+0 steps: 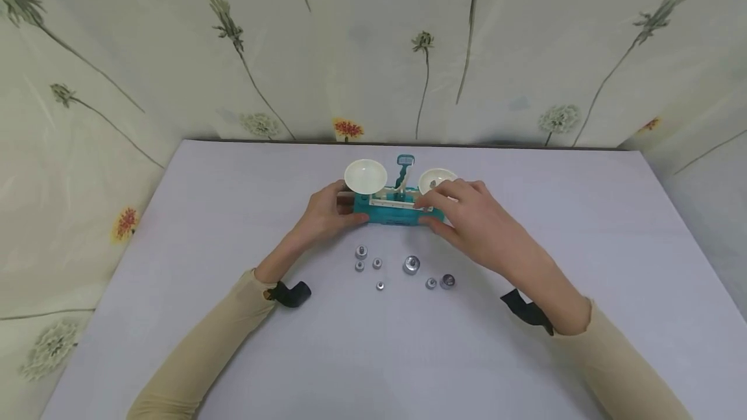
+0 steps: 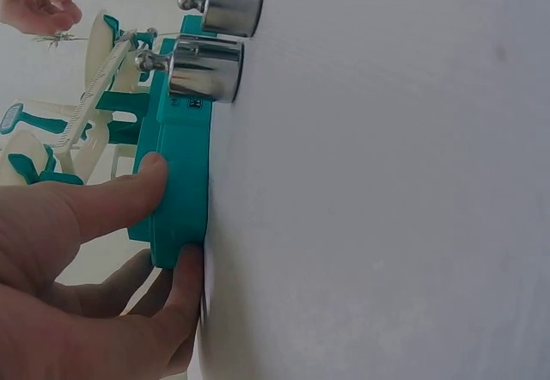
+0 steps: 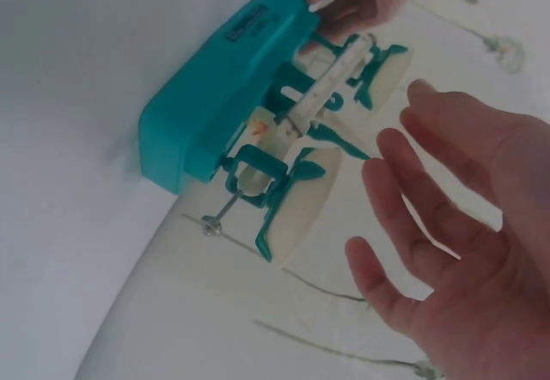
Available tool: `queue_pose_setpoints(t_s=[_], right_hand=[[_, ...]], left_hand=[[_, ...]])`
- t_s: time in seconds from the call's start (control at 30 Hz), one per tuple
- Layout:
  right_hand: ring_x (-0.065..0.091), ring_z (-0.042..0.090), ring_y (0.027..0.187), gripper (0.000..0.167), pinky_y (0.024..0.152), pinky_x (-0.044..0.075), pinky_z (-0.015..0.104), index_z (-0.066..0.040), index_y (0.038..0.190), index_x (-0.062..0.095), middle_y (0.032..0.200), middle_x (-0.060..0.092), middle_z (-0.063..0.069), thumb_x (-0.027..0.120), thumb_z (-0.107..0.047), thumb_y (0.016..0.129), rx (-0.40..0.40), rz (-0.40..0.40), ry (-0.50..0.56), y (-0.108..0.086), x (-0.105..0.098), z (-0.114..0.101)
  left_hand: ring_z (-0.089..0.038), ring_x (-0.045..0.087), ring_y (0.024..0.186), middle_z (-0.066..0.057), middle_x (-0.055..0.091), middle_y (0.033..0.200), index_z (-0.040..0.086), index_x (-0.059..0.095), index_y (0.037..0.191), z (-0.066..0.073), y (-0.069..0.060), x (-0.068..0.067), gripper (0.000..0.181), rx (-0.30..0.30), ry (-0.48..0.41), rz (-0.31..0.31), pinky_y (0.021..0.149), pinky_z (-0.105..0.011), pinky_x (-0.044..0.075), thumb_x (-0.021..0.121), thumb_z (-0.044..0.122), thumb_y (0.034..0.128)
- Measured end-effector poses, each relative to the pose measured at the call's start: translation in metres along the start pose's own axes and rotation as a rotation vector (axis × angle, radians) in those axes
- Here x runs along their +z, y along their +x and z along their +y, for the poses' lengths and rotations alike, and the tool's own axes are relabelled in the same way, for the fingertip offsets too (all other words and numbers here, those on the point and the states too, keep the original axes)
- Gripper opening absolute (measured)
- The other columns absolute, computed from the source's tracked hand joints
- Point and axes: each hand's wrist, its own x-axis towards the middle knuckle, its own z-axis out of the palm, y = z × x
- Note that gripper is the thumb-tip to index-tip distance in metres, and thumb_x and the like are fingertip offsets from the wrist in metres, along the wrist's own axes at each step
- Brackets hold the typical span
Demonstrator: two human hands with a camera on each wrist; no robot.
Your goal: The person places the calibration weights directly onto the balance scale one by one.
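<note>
A teal balance scale (image 1: 388, 215) with a white beam and two white pans stands toward the back of the table. My left hand (image 1: 321, 212) grips the left end of its base, thumb on the front face and fingers round the end, as the left wrist view confirms. Before the scale's right side hovers my right hand (image 1: 475, 225). In the right wrist view its fingers (image 3: 395, 191) are loosely bent, apart from the scale, with nothing between them. The left pan (image 1: 366, 176) looks bare; a small grey object lies in the right pan (image 1: 440, 175), partly hidden by the hand.
Several shiny metal weights of different sizes stand on the table in front of the scale, among them a large one (image 1: 411, 265), a hollow-topped one (image 1: 448, 281) and a tiny one (image 1: 380, 286). A flower-patterned curtain (image 1: 362, 50) hangs behind the table's back edge.
</note>
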Motion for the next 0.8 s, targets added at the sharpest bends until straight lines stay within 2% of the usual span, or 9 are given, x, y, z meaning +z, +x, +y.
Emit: queue_pose_setpoints(t_s=[0.23,0.5,0.8], right_hand=[[0.069,0.019,0.100,0.030,0.090,0.055,0.044,-0.016,0.119,0.075,0.111,0.075,0.004,0.086,-0.024,0.093,-0.046,-0.067,-0.019,-0.006,0.003,-0.008],[0.070,0.020,0.110,0.034,0.102,0.058,0.050,-0.019,0.122,0.076,0.118,0.075,0.001,0.089,-0.026,0.091,-0.022,-0.195,-0.008,-0.012,0.008,-0.013],[0.069,0.019,0.108,0.036,0.100,0.057,0.047,-0.019,0.125,0.075,0.120,0.075,0.003,0.087,-0.027,0.092,0.014,-0.266,0.028,-0.017,0.015,-0.012]], left_hand=[[-0.038,0.069,0.135,-0.020,0.061,0.155,0.007,0.050,0.156,0.001,0.000,-0.001,0.073,-0.016,-0.003,0.001,0.115,-0.048,0.057,0.085,0.017,0.0935],[-0.039,0.069,0.135,-0.020,0.061,0.154,0.007,0.050,0.157,0.000,0.000,0.001,0.073,-0.018,-0.007,0.002,0.115,-0.047,0.057,0.085,0.016,0.0937],[-0.039,0.069,0.135,-0.020,0.060,0.155,0.007,0.049,0.157,0.001,0.000,-0.001,0.073,-0.010,-0.018,-0.002,0.115,-0.047,0.057,0.085,0.015,0.0935]])
